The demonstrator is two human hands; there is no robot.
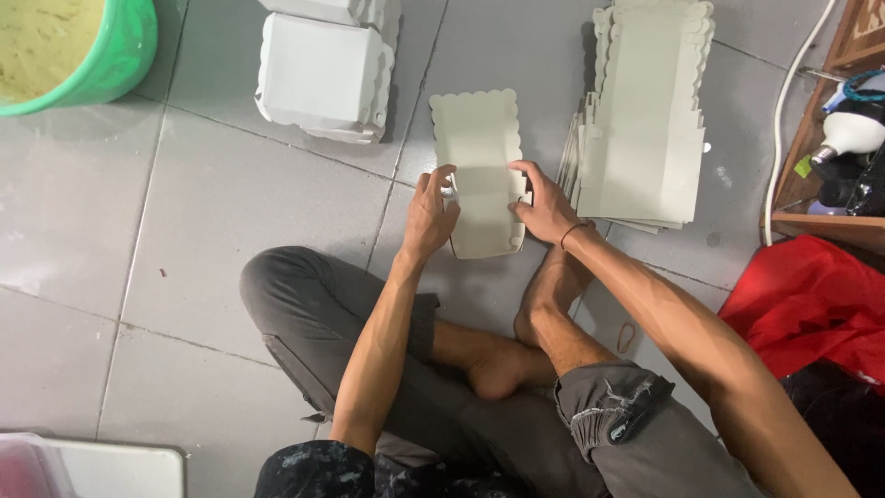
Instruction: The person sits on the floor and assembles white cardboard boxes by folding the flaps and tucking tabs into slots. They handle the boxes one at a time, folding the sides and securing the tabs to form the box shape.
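The person sits cross-legged on the grey tiled floor (83,240), and both forearms reach forward from the bottom of the view, past the knees and the bare feet. The left arm goes almost straight up the picture, elbow near the body, and the left hand (430,214) bends a little at the wrist, with its fingers curled over the left edge of the card (477,171). The right arm comes in diagonally from the lower right corner; the right hand (544,205) (it has a thin band at the wrist) holds the right edge of the same card, thumb on top. So both hands are grasping the card, one on each side, at a fold line across its lower part. The card is a flat pale cut-out with a scalloped top edge, lying on the floor just in front of the feet. Just right of it lies a stack of the same cards (645,120). Farther, to the left, stand folded white boxes (323,74), and in the far left corner is a green tub (111,55).
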